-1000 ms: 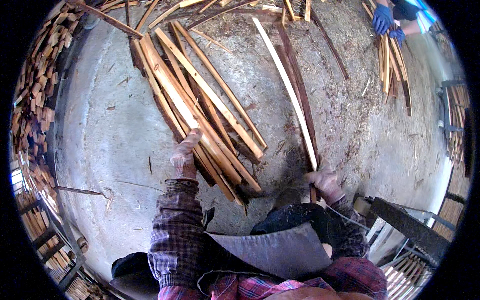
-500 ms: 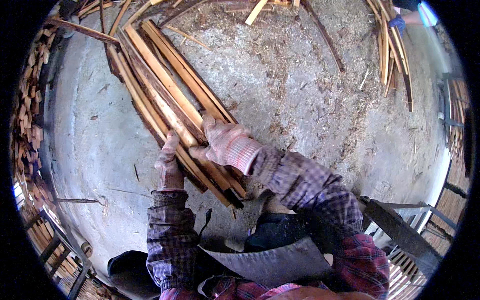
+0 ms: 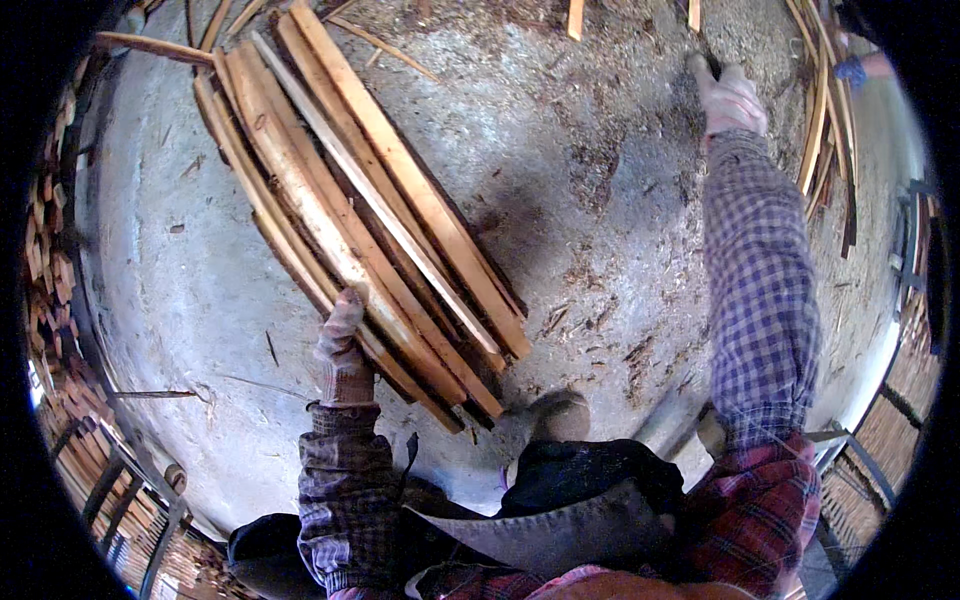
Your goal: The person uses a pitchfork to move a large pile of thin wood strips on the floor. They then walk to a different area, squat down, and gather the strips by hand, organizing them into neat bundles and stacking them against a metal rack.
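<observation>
A bundle of long wooden strips [image 3: 345,250], some edged with dark bark, lies slantwise on the concrete floor. At its near left edge is my gloved left hand [image 3: 342,345], closed on the outer strips with its upper digit over the wood; its other fingers are mostly hidden. My gloved right hand [image 3: 732,100] is stretched far forward on the right, away from the bundle. Its thumb and fingers are apart, with a dark gap or dark piece between them that I cannot make out. Just beyond it lies a short pale strip [image 3: 694,14].
More strips [image 3: 822,120] lie at the far right, beside another person's blue-gloved hand [image 3: 852,72]. Stacked wood [image 3: 55,270] lines the left rim, and a metal rack [image 3: 120,495] stands lower left. Sawdust and bark bits litter the concrete floor [image 3: 600,230].
My right hand has left the bundle and reached forward and right. The strips on the bundle's right side now lie more evenly alongside the others. My left hand stays at the left edge.
</observation>
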{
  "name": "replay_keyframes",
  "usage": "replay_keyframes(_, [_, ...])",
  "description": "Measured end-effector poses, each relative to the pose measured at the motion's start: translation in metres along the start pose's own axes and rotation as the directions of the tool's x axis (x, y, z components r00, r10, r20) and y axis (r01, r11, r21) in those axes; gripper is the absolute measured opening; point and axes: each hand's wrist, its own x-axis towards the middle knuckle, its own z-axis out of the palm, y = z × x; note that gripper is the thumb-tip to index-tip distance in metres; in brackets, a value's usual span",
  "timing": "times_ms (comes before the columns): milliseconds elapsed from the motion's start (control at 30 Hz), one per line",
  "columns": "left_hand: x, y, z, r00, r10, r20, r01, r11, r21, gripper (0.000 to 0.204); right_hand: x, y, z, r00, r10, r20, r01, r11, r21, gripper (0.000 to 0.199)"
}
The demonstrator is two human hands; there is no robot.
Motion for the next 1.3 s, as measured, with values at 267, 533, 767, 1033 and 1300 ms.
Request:
replay_keyframes(267, [0.023, -0.011, 0.000, 0.989, 0.084, 0.121, -0.078, 0.996, -0.052, 0.028, -0.061, 0.077, 0.020, 0.994, -0.098, 0.048, 0.094, 0.992, 0.081, 0.055])
replay_keyframes(533, [0.082, -0.070, -0.043, 0.841, 0.311, 0.442, -0.257, 0.949, -0.181, 0.040, -0.384, 0.172, 0.062, 0.983, -0.052, 0.174, -0.008, 0.945, 0.327, 0.043])
replay_keyframes(767, [0.067, -0.053, -0.048, 0.906, 0.191, 0.379, -0.180, 0.982, -0.063, 0.039, -0.236, 0.023, -0.022, 0.993, -0.121, 0.013, 0.048, 0.486, 0.872, 0.039])
replay_keyframes(1033, [0.014, -0.020, -0.014, 0.995, 0.006, 0.103, 0.000, 0.998, -0.056, 0.030, -0.001, -0.152, -0.079, 0.927, -0.372, 0.034, 0.364, 0.919, 0.152, 0.107])
replay_keyframes(1300, [-0.012, -0.006, -0.005, 1.000, -0.013, -0.021, 0.012, 0.997, -0.077, 0.024, 0.000, -0.164, -0.060, 0.881, -0.430, 0.195, 0.419, 0.903, 0.098, 0.109])
